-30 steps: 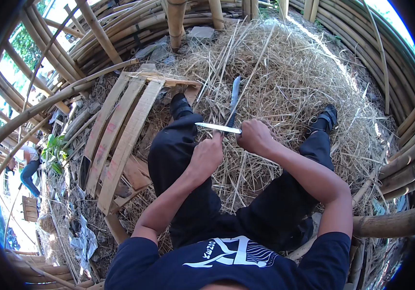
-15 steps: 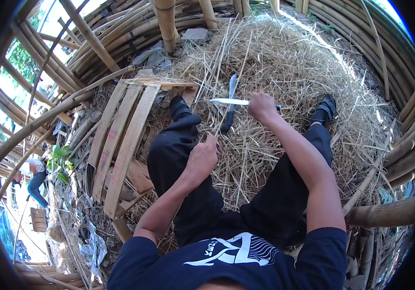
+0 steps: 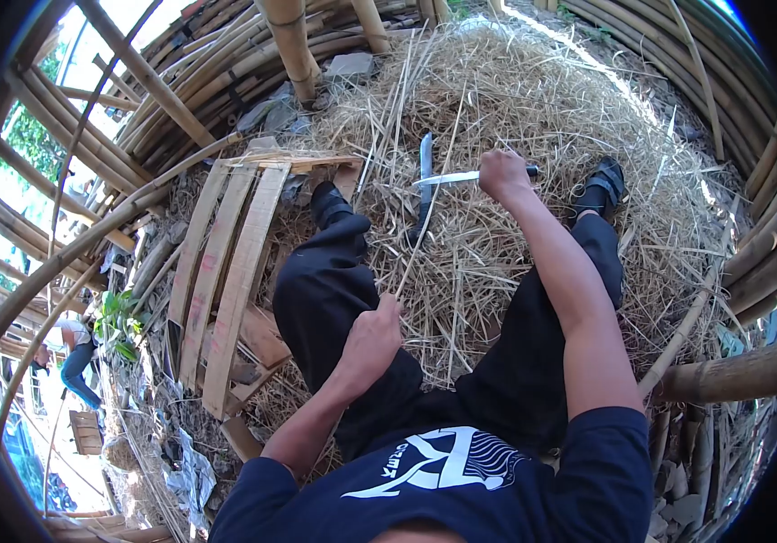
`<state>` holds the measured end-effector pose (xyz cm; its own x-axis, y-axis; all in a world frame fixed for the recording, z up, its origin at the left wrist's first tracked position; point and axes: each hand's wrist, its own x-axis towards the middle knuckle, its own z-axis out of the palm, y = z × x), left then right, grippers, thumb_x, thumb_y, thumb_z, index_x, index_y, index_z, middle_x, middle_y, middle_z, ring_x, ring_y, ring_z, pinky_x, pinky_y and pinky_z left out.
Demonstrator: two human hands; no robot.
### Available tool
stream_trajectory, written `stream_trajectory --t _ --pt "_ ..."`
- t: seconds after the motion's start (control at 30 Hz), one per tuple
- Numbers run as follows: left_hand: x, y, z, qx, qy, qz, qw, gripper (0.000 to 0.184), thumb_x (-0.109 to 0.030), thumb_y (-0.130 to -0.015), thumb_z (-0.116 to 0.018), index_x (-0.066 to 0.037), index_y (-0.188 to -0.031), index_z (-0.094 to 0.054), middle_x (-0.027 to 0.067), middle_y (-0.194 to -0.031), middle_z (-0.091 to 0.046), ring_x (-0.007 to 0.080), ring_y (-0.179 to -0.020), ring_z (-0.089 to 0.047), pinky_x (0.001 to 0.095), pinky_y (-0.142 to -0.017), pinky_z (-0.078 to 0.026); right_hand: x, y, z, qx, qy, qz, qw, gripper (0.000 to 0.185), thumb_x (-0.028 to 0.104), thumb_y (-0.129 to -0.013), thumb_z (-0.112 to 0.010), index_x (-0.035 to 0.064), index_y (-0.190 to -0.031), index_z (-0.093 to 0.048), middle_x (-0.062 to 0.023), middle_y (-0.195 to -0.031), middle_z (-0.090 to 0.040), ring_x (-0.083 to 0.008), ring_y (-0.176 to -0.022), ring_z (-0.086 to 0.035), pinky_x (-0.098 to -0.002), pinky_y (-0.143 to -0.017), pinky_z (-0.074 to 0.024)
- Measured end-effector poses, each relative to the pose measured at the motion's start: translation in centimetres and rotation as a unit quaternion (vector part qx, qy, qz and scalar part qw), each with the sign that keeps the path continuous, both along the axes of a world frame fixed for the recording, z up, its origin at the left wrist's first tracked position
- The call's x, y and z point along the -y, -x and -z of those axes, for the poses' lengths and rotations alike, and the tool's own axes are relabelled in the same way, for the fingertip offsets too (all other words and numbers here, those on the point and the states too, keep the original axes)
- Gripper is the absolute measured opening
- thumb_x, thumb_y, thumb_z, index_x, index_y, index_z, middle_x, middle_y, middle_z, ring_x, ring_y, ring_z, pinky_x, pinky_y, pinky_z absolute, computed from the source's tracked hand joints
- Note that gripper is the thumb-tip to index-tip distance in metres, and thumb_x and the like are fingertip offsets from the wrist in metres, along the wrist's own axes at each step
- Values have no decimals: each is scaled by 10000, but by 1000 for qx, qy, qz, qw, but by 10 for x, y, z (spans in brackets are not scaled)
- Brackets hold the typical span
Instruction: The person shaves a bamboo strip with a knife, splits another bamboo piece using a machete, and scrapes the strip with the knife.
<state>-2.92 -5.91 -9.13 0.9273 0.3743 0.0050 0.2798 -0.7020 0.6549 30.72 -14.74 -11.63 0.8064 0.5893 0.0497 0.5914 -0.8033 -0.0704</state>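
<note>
My right hand (image 3: 504, 176) is closed round the handle of a knife, and its bright blade (image 3: 452, 179) points left. My left hand (image 3: 374, 341) is closed near my left knee on the lower end of a thin bamboo strip (image 3: 413, 259). The strip slants up and away from the fist, passing close to the knife blade; whether they touch I cannot tell. Beyond, a machete (image 3: 425, 161) with a dark handle lies on the shavings, partly behind the knife blade.
Pale bamboo shavings (image 3: 533, 118) cover the ground between and beyond my feet. To the left leans a slatted wooden pallet (image 3: 245, 271). Stacked bamboo poles (image 3: 714, 72) curve round the far side, with a thick pole (image 3: 732, 369) at right. Another person (image 3: 79, 362) is outside at far left.
My left hand has moved back toward my body, with the strip now plainly visible. My right hand has shifted slightly away and to the right with the knife.
</note>
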Motion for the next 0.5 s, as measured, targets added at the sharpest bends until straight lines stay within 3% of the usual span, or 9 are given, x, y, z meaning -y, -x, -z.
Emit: stream_trajectory --t 0.13,0.2,0.27,0.33,0.5 --pt "-9 -7 2 14 31 -9 999 192 -154 -980 -444 -3 -865 -475 253 -644 -539 435 -636 -557 506 -537 -383 -5 16 -15 -81 28 -18 996 258 146 -821 -506 -8 -889 -701 -192 -894 -690 -322 -879 -682 -409 -770 -548" --pt "-12 -8 5 47 13 -28 998 225 -195 -988 -426 7 -901 -474 264 -600 -550 443 -609 -582 533 -541 -426 -9 29 -18 -375 -22 -46 926 268 172 -804 -538 -37 -879 -688 -216 -846 -680 -359 -806 -679 -407 -729 -553" --pt "-12 -7 7 43 9 -29 999 217 -193 -985 -434 3 -901 -476 263 -597 -550 440 -607 -582 534 -538 -426 -12 62 -25 -357 -60 -33 931 246 148 -768 -558 -75 -788 -659 -234 -696 -648 -331 -629 -663 -402 -597 -549" --pt "-10 -8 10 44 5 -34 998 209 -191 -982 -441 -2 -902 -479 261 -595 -549 438 -605 -583 534 -534 -427 -4 95 -32 -188 -15 -157 969 247 167 -761 -571 -65 -758 -655 -203 -673 -649 -310 -612 -663 -394 -603 -554" --pt "-5 1 11 48 -4 -10 999 173 -169 -966 -472 -13 -894 -478 254 -594 -551 436 -607 -580 530 -527 -439 1 104 -25 -102 39 -206 972 198 150 -770 -569 -16 -769 -676 -194 -777 -678 -314 -706 -690 -414 -654 -561"
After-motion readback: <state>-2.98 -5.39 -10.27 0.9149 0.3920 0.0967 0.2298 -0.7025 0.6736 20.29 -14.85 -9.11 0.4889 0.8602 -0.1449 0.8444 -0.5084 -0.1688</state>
